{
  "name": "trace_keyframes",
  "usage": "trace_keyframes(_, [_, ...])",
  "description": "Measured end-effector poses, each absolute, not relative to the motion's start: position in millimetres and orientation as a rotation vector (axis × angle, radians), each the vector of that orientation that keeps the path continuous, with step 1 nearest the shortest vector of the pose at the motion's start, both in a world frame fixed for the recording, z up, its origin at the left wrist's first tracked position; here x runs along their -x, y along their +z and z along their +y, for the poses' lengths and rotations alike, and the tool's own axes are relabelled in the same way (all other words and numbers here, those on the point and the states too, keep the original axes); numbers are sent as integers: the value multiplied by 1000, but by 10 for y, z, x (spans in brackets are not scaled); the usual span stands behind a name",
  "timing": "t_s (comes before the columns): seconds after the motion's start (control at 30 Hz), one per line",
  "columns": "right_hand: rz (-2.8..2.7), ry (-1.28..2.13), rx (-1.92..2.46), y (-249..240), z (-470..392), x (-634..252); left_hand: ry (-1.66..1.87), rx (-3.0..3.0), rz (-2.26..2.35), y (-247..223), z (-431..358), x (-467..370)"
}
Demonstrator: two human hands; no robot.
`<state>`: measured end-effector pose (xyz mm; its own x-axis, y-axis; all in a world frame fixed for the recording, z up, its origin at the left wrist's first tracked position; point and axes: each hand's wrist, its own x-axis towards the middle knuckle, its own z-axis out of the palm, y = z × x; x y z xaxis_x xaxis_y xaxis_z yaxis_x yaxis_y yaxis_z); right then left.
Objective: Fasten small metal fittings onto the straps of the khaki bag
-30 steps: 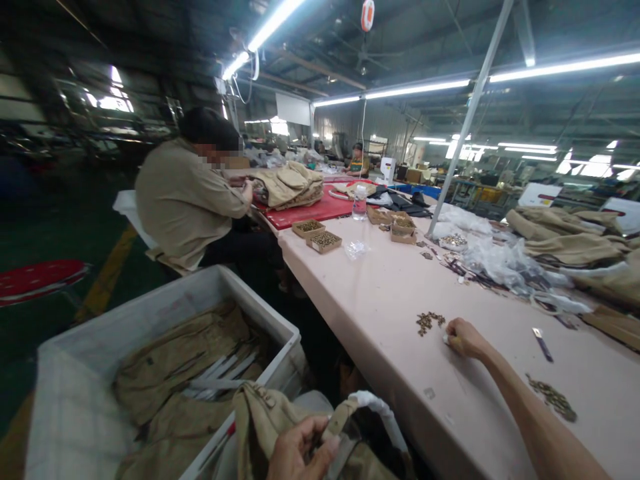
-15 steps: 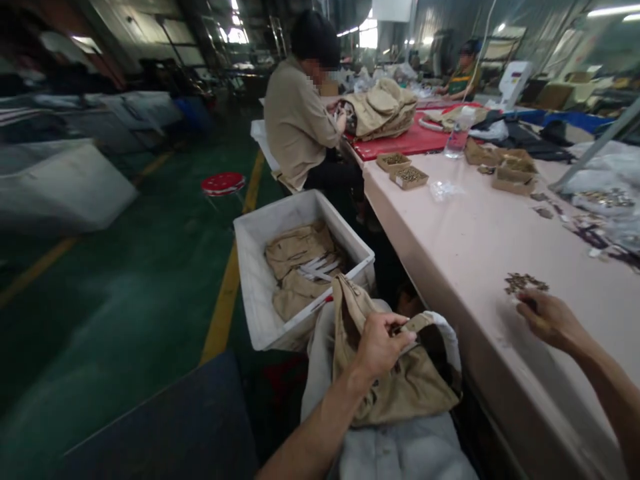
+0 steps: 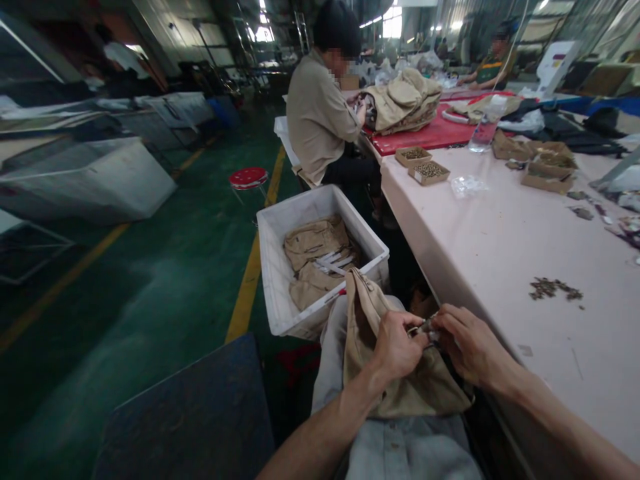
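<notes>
The right hand (image 3: 469, 345) has left the metal pieces (image 3: 549, 289) at right and joined the left hand (image 3: 399, 348), which pinches the tan bag (image 3: 417, 395) on the near lap (image 3: 403, 448); both now work together, the right's grip unclear.

Green floor (image 3: 165, 287), yellow line (image 3: 245, 303), round red stool (image 3: 249, 177).

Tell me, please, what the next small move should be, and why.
Probably the right hand should ease its fingertips onto the spot where the left hand pinches the tan bag: both hands' fingertips are close together there, though the small detail between them is too blurred to make out.
</notes>
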<state>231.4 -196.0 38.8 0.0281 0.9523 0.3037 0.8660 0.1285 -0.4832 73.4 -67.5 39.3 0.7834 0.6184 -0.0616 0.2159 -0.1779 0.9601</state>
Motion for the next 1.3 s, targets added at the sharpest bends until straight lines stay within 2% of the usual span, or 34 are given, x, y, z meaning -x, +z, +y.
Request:
trace_keyframes(0.23, [-1796,230,1761,376,-1987,-2314,417,-1806,666,411,-735,-740])
trace_keyframes(0.63, [-1368,760,1746,440,-1977,-2412,474,-1874,618,436,-812,-708])
trace_keyframes(0.83, [-1711,506,1681,531,-1932,-2526,469,-1953,573,443,-826,-699])
trace_keyframes(0.97, [-1905,605,1719,624,-1900,-2555,486,-1965,620,440,-855,-707])
trace_keyframes(1.3, [-1908,905,1675,527,-1887,-2636,444,-1999,634,382,-821,-675])
